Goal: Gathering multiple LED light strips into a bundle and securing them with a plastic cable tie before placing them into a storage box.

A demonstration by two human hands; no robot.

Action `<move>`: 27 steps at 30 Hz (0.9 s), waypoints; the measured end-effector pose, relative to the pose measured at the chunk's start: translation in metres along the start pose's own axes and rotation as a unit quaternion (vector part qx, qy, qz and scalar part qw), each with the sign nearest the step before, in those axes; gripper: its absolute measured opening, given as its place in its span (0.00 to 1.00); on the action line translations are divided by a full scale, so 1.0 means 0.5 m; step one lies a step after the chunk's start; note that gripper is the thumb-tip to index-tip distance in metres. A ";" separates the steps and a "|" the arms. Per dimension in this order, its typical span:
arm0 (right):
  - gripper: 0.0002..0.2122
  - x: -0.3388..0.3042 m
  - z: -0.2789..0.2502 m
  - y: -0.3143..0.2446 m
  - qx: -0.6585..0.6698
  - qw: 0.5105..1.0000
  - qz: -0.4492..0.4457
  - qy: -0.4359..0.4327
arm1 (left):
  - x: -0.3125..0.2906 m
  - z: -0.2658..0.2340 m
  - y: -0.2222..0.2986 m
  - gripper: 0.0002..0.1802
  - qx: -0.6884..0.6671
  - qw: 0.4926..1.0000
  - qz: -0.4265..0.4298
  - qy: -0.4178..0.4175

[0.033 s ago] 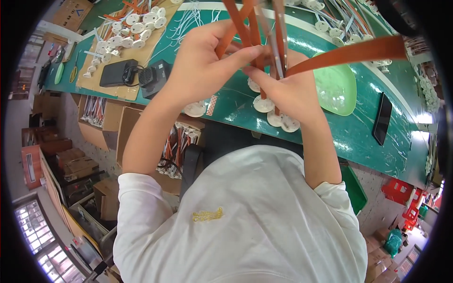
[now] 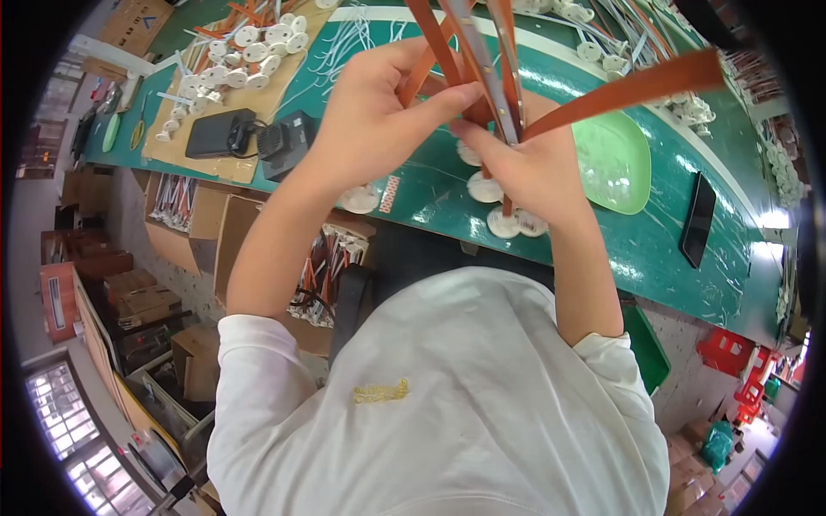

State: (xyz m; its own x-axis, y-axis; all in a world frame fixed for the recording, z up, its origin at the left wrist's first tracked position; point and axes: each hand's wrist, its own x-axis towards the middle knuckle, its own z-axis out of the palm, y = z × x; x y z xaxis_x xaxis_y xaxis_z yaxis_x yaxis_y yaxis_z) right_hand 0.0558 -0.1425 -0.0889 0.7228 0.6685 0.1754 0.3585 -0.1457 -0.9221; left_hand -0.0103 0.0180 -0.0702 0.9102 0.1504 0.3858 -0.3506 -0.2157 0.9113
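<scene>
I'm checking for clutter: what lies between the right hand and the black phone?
In the head view, a light green tray lies between the right hand and the black phone, on the green tabletop.

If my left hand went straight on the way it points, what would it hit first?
Your left hand would likely meet the orange and silver strips directly before it first, then probably your right hand; depth is unclear.

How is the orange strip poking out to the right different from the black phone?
The strip is orange; the phone is black.
The strip looks longer and thinner than the phone.
The strip sticks out by the right hand; the phone lies on the green table.
Both are longer than wide.
</scene>
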 end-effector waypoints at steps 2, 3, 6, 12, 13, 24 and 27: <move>0.12 0.004 0.005 0.009 0.073 0.995 -0.006 0.061 | 0.010 -0.017 -0.006 0.10 0.051 0.998 -0.040 0.021; 0.11 0.005 0.002 0.025 0.093 0.990 -0.040 0.096 | 0.017 -0.011 -0.015 0.09 0.049 0.997 -0.007 0.061; 0.10 0.005 -0.011 0.009 0.186 0.973 0.075 0.110 | 0.013 -0.033 -0.021 0.17 -0.107 0.987 -0.104 0.059; 0.08 -0.002 0.028 -0.010 0.275 0.946 0.026 0.169 | -0.001 0.039 -0.059 0.19 0.079 0.992 0.091 -0.039; 0.08 -0.008 0.021 0.002 0.280 0.946 0.019 0.162 | 0.006 0.032 -0.067 0.19 0.117 0.982 0.132 -0.073; 0.07 -0.016 0.001 0.029 0.308 0.914 0.048 0.261 | 0.114 -0.437 -0.152 0.14 0.687 0.716 0.003 0.127; 0.07 -0.020 0.000 0.033 0.304 0.912 0.054 0.271 | 0.109 -0.478 -0.148 0.13 0.709 0.702 -0.039 0.058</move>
State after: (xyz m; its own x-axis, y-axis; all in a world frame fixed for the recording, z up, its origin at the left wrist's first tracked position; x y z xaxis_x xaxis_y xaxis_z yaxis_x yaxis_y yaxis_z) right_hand 0.0548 -0.1516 -0.1059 0.9792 0.1923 0.0653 -0.0069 0.3526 -0.9358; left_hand 0.0127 0.2726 -0.0820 0.8618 0.2753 0.4261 0.3457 -0.9334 -0.0960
